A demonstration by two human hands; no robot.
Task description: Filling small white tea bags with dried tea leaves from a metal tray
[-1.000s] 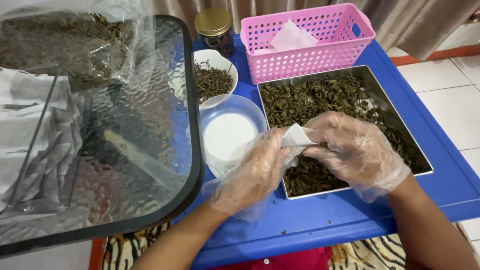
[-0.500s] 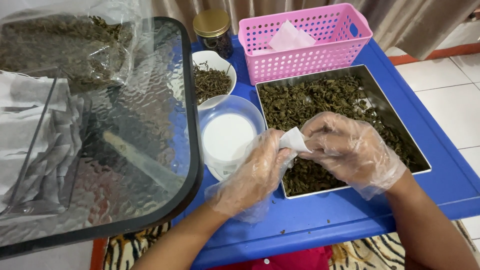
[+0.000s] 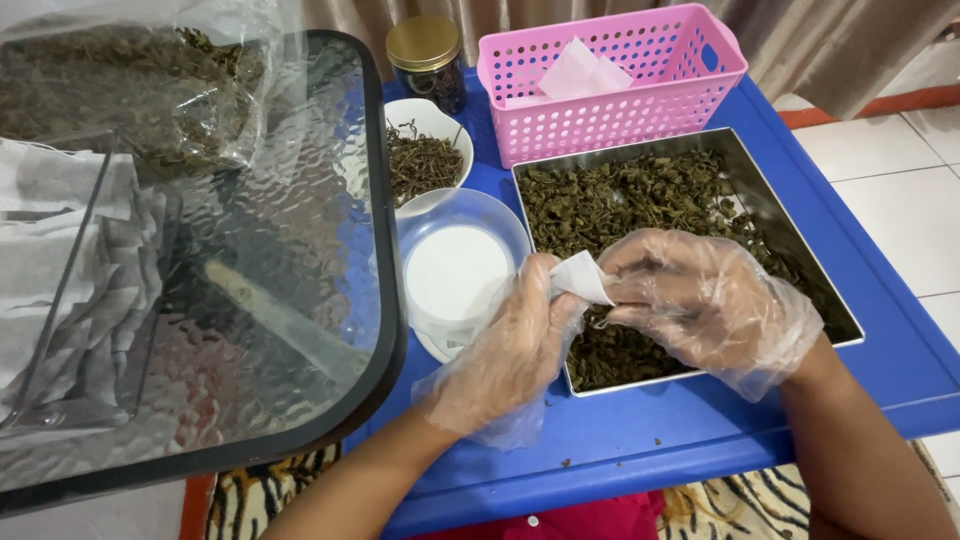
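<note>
Blue table (image 3: 900, 350) carries the whole setup, with beige curtain and pale floor tiles beyond its far and right edges. Landmark for this report: the metal tray (image 3: 800, 265), filled with dried dark leaves (image 3: 640, 200).

Both hands wear loose clear plastic gloves. Left hand (image 3: 505, 350) sits at the tray's near-left corner, fingers closed on a small white pouch (image 3: 582, 277). Right hand (image 3: 715, 300) hovers over the tray's near half, fingertips pinched on the same pouch at its right side. The pouch is held between the 2 hands, just above the tray's left rim.

Left of the tray, touching distance from the left hand, stands a clear tub (image 3: 460, 265) with white contents. Behind the tub, a white bowl (image 3: 425, 150) holds more leaves. Behind that, a dark jar (image 3: 427, 60) with a gold lid. Directly behind the tray, just beside its far rim, sits a pink basket (image 3: 640, 110) with pale pouches inside.

Far left of the tray, a glass tabletop (image 3: 250, 300) with a black rim overlaps the table's left side; a clear bag (image 3: 120, 90) of leaves lies on it.

Open room: a bare blue strip runs along the tray's near and right edges, with a few crumbs. Left and far sides are crowded.
</note>
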